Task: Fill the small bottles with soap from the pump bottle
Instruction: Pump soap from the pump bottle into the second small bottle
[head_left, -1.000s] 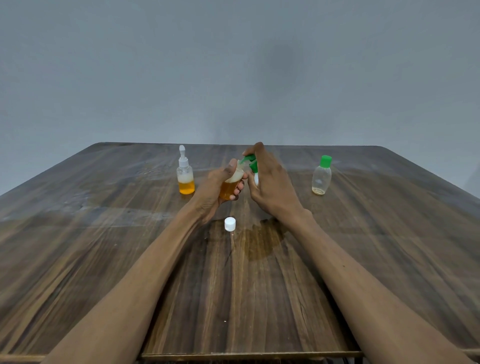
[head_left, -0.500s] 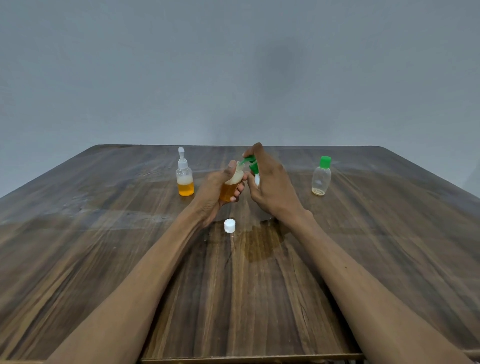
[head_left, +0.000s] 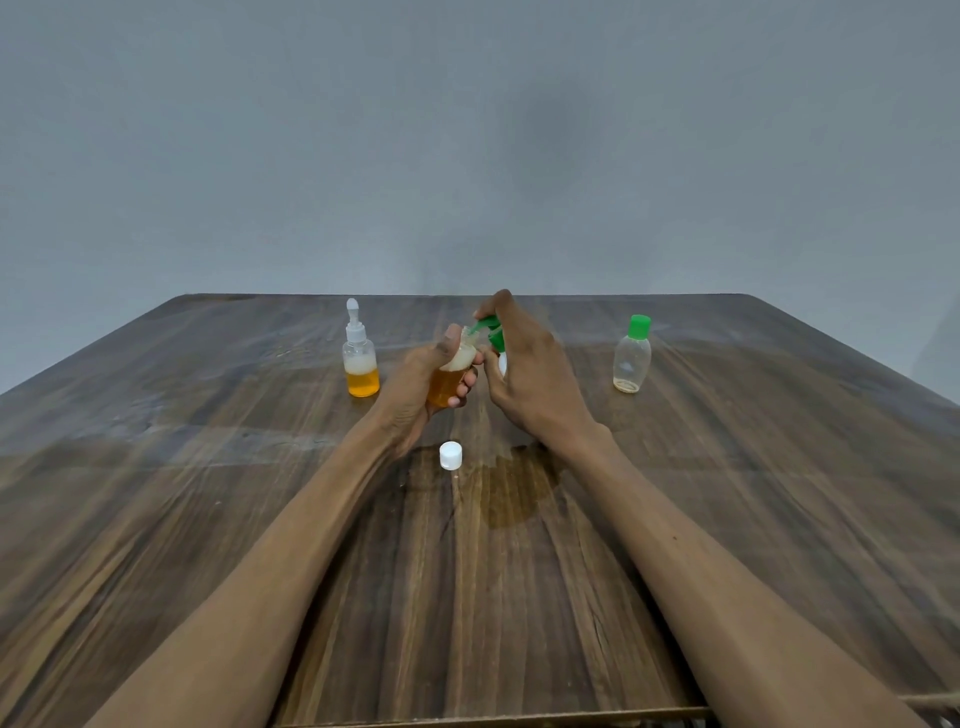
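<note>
Head view: soap going into the second small bottle

Head camera looks down on both hands meeting over the middle of the tabletop (head_left: 727, 519). The left hand (head_left: 415, 387) has its fingers (head_left: 464, 388) wrapped round a small bottle (head_left: 448, 382), tilted a little toward the right, amber soap in its lower part and pale foam near the neck. The right hand (head_left: 535, 374) is curled over the green pump head (head_left: 491, 330) of the pump bottle, its top finger on the pump and the spout aimed at the small bottle's mouth; the pump bottle's body is almost wholly hidden behind that hand, so I cannot tell how much soap it has left.

Nearer the person, a white cap (head_left: 450, 455) lies loose on the tabletop, beside a dark wet-looking patch (head_left: 514, 488). Off to the left stands a dropper-topped bottle (head_left: 360, 358), roughly a third full of amber soap with foam above it. Well to the right stands a green-capped bottle (head_left: 632, 356), closed and nearly empty.

By my reckoning the job is somewhere around its middle: one bottle has soap and is closed, one is being filled and needs its cap, and the green-capped one looks untouched.
</note>
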